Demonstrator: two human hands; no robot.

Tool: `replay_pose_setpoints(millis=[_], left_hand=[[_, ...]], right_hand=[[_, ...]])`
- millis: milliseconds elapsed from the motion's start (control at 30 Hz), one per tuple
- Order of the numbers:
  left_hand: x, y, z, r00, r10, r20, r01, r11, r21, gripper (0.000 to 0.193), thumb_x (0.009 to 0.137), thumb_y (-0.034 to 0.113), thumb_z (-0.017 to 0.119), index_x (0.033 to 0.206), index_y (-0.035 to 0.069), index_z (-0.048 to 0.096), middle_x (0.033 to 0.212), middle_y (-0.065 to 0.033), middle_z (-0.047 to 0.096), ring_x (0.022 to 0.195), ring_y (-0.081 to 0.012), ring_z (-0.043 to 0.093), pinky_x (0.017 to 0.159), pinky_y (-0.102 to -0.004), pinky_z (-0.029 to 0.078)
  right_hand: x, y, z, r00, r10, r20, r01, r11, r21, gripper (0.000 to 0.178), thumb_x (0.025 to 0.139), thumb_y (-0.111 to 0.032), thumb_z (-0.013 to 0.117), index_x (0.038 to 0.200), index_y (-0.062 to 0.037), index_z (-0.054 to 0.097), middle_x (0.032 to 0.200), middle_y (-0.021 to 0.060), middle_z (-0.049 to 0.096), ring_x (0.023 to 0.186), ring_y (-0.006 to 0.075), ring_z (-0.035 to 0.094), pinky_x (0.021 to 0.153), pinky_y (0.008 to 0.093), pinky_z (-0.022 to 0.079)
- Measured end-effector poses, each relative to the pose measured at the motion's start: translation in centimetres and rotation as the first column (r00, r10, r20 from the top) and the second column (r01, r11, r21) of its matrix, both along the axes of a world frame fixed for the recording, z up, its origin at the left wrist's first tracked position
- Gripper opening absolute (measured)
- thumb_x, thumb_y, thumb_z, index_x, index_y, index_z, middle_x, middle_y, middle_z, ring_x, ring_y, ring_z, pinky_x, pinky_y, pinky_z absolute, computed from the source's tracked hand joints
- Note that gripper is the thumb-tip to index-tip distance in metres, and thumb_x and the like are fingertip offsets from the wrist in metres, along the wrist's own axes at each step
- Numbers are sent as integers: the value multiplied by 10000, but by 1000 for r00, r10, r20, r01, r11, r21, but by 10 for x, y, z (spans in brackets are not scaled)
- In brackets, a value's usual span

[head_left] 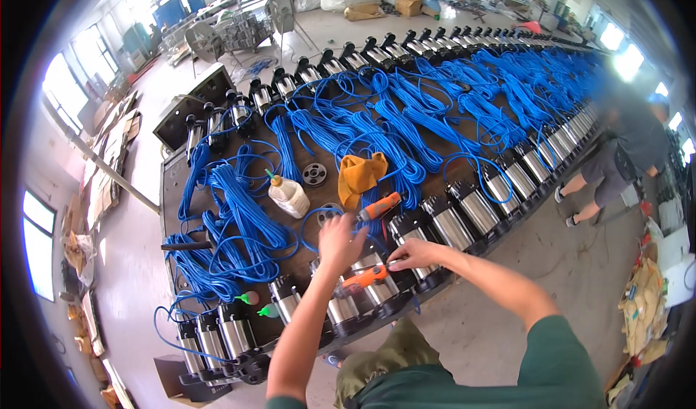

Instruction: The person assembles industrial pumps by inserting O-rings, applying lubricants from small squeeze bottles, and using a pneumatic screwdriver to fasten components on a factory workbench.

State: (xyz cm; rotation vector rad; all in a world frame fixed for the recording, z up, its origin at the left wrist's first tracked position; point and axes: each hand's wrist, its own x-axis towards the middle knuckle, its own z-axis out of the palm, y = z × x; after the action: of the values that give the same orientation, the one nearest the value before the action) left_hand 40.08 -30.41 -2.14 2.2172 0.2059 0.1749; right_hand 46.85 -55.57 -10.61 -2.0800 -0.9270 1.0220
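Along the near edge of a long table stand steel-and-black cylindrical units, and both my hands are over one steel unit (pixel 378 287). My left hand (pixel 341 246) hangs over it with its fingers bent downward, blurred and partly hidden. My right hand (pixel 413 254) is closed at the unit's upper right side, thumb and finger pinched together; what is between them is too small to make out. An orange power tool (pixel 367 278) lies across the unit, below my hands. Just beyond my left hand is a second orange-handled tool (pixel 380 206).
Bundles of blue cable (pixel 246 220) cover the table, with more steel units (pixel 333 64) along its far edge. A white bottle (pixel 288 195), a yellow-brown cloth (pixel 360 177) and a round metal disc (pixel 314 175) lie beyond my hands. Another person (pixel 631 133) stands at the right.
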Motion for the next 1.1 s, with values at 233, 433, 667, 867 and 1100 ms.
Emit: replay_pose_setpoints(millis=[233, 433, 667, 867, 1100], left_hand=[[119, 6, -138, 952, -167, -257, 294, 733, 614, 443, 757, 493, 813, 918, 95, 705, 859, -126, 734, 851, -325, 719, 748, -447, 563], [108, 7, -3, 970, 158, -184, -105, 958, 268, 535, 760, 562, 838, 969, 92, 689, 868, -152, 745, 860, -360, 724, 751, -449, 566], [-92, 27, 78, 976, 204, -81, -209, 976, -61, 452, 723, 175, 891, 1097, 26, 686, 865, -116, 712, 772, -179, 661, 746, -355, 546], [-229, 12, 97, 947, 320, -28, -300, 913, 278, 296, 661, 135, 837, 922, 62, 718, 811, -132, 704, 735, -339, 697, 693, -388, 550], [-357, 50, 99, 965, 208, 163, -260, 851, 457, 284, 625, 87, 798, 886, 108, 687, 767, -63, 626, 684, -300, 646, 603, -405, 504]], right_hand=[[14, 17, -26, 916, -398, 53, 387, 911, 145, 420, 862, -441, 790, 958, -32, 816, 687, 111, 722, 618, 130, 626, 615, 312, 491], [41, -11, -41, 806, -523, 278, 431, 840, 329, 436, 870, -441, 722, 854, -12, 793, 675, 210, 686, 640, 340, 711, 598, 415, 529], [48, -51, 16, 769, -584, 260, 509, 806, 303, 390, 951, -365, 687, 837, 1, 757, 673, 173, 683, 606, 304, 691, 562, 391, 500], [-84, 2, 166, 891, -243, 383, 19, 863, 504, 303, 877, -322, 808, 1051, -75, 779, 738, 75, 708, 637, 209, 671, 576, 340, 502], [-225, 64, 196, 651, -43, 758, -329, 884, 333, 286, 845, -344, 827, 955, -101, 725, 702, 24, 654, 633, 222, 653, 529, 351, 500]])
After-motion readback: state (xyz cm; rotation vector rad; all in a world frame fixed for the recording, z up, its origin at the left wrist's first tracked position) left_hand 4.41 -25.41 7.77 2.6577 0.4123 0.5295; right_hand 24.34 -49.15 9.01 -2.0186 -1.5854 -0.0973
